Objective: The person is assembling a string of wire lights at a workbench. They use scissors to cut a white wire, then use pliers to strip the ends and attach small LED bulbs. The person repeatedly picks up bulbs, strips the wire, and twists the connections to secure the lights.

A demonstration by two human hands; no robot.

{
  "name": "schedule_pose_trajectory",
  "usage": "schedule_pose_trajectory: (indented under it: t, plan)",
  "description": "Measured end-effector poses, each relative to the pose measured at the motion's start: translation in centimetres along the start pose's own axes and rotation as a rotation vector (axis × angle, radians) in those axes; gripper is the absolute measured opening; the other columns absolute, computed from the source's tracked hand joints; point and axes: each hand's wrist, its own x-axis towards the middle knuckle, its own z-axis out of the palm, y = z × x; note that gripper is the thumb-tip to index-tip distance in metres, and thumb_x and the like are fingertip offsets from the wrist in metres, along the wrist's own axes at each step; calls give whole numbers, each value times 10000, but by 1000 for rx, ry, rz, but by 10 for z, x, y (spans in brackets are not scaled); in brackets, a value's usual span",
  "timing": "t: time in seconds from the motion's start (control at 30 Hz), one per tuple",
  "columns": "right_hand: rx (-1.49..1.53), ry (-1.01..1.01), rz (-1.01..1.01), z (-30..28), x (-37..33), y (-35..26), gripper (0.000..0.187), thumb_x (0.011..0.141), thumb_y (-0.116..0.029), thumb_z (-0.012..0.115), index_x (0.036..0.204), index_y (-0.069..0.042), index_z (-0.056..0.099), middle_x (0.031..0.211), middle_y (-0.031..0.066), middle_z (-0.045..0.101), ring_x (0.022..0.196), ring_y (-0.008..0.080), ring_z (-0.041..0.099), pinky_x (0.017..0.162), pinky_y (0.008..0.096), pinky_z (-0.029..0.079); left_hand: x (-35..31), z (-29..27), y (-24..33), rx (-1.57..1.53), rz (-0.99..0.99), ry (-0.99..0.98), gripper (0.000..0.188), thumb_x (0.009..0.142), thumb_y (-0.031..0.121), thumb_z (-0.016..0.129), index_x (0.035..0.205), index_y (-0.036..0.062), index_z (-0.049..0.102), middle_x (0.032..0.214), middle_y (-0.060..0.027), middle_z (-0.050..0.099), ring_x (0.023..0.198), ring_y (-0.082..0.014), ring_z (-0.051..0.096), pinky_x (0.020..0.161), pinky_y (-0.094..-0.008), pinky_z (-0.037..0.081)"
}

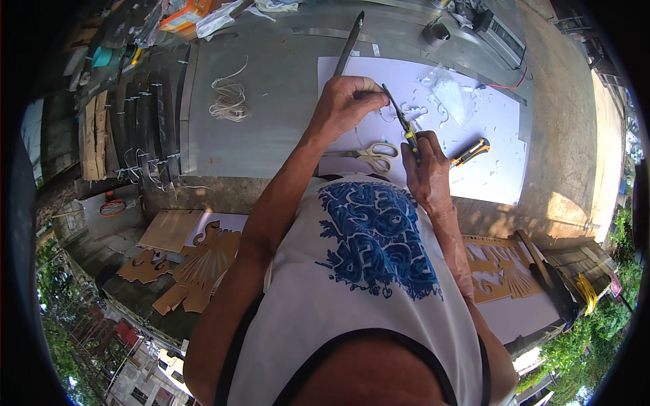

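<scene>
My left hand (349,101) is closed around a long dark strip (349,44), which points away toward the far side of the table. Its thumb and fingertips pinch beside the tip of a slim tool. My right hand (428,169) grips that tool, which looks like pliers (409,133) with yellow-and-black handles. Whether the fingertips hold another small piece there is too small to tell. Below the hands lie scissors (379,157) with cream handles. A yellow-and-black utility knife (472,153) rests to the right of my right hand. Small clippings are scattered on the white sheet (497,179) under them.
A clear bag of white strips (448,95) lies on the sheet. Coiled white cord (230,100) sits on the grey table (271,68). Dark bundled strips (149,118) line its left end. A metal cup (435,34) stands far right. Cut brown panels (206,254) lie below left.
</scene>
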Motion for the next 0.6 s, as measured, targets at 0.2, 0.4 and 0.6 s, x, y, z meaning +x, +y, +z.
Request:
schedule_pose_trajectory:
  t: [0.2, 0.4, 0.6]
  plan:
    - [89, -38, -16, -6, 3, 4, 207, 933, -143, 599, 909, 63, 599, 860, 182, 545, 730, 315, 549, 670, 401, 466, -3, 2, 14, -280, -4, -13, 153, 870, 123, 718, 939, -7, 760, 721, 4, 666, 601, -31, 466, 537, -214, 335]
    - [761, 52, 478, 15, 4, -26, 326, 977, -314, 569, 937, 2, 641, 697, 7, 535, 670, 105, 446, 617, 278, 339, 5, 4, 22, -490, -26, 59, 132, 885, 89, 708, 944, -19, 755, 694, 14, 639, 565, -10, 381, 502, -205, 249]
    - [919, 57, 550, 19, 4, -27, 288, 980, -271, 539, 936, 3, 617, 718, 23, 544, 648, 109, 441, 594, 269, 334, 0, 6, 21, -526, -45, 71, 140, 896, 82, 688, 941, -39, 742, 652, 20, 599, 532, -19, 340, 492, -213, 237]
